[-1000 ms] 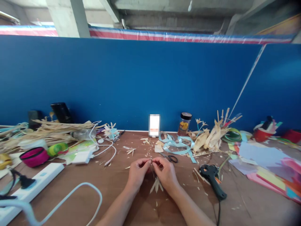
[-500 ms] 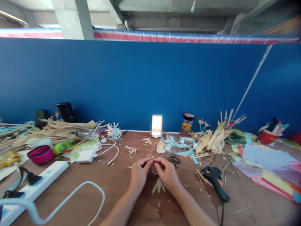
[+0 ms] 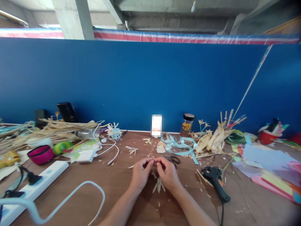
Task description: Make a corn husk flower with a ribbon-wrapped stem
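Note:
My left hand [image 3: 140, 172] and my right hand [image 3: 168, 172] meet over the middle of the brown table, fingertips pinched together and touching. What they pinch is tiny and mostly covered by the fingers; a bit of something pale shows at the tips. Below them, between the wrists, pale pointed husk petals [image 3: 159, 185] lie fanned out on the table. Black-handled scissors [image 3: 174, 159] rest just beyond my right hand. Small husk scraps [image 3: 150, 154] are scattered past the fingertips.
Light blue ribbon [image 3: 180, 150], a black-lidded jar [image 3: 187, 125] and dried corn husks [image 3: 216, 138] stand at the back. A black glue gun [image 3: 215, 182] lies at right, near coloured paper [image 3: 265, 160]. To the left are a white power strip [image 3: 47, 182] and cable [image 3: 94, 183].
Both hands have shifted very slightly, the left one a little to the right, still pinched together. Everything on the table lies as before.

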{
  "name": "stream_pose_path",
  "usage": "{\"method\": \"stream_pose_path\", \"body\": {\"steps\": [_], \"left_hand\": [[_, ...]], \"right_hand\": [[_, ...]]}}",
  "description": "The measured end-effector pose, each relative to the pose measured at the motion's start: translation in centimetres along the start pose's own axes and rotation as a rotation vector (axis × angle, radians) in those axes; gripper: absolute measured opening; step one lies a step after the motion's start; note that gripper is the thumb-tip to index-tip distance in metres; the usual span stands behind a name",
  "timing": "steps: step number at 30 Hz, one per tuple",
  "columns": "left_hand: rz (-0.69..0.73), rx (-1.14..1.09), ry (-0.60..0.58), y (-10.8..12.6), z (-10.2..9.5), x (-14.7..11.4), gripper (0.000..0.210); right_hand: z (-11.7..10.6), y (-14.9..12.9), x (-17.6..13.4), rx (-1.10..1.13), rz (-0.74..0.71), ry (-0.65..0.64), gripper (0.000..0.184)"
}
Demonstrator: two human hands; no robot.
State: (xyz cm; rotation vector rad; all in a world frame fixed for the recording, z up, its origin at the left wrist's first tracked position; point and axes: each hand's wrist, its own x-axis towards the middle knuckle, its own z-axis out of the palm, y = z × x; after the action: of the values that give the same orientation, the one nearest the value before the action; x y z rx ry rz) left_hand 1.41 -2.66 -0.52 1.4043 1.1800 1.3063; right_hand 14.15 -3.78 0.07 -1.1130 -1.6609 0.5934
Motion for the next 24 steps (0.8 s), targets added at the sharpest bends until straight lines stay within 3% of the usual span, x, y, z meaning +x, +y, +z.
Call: {"method": "stream_pose_path", "body": {"steps": [6, 11, 20, 24], "left_hand": [[-0.124, -0.189, -0.017, -0.09, 0.17, 0.14, 0.039], [-0.119, -0.276, -0.046, -0.04, 0.18, 0.10, 0.044], [-0.116, -0.237, -0.053, -0.28, 0.38, 0.17, 0.032], [0.027, -0.065, -0.029, 0.19, 0.21, 0.01, 0.030]], "right_hand": [[0.16, -0.01, -0.11, -0.012, 0.020, 0.021, 0.017], [0.03, -0.06, -0.03, 0.010, 0.025, 0.003, 0.016], [0.04, 0.46, 0.26, 0.111, 0.065, 0.012, 0.014], [-0.08, 0.49, 0.31, 0.076, 0.084, 0.013, 0.010]]}}
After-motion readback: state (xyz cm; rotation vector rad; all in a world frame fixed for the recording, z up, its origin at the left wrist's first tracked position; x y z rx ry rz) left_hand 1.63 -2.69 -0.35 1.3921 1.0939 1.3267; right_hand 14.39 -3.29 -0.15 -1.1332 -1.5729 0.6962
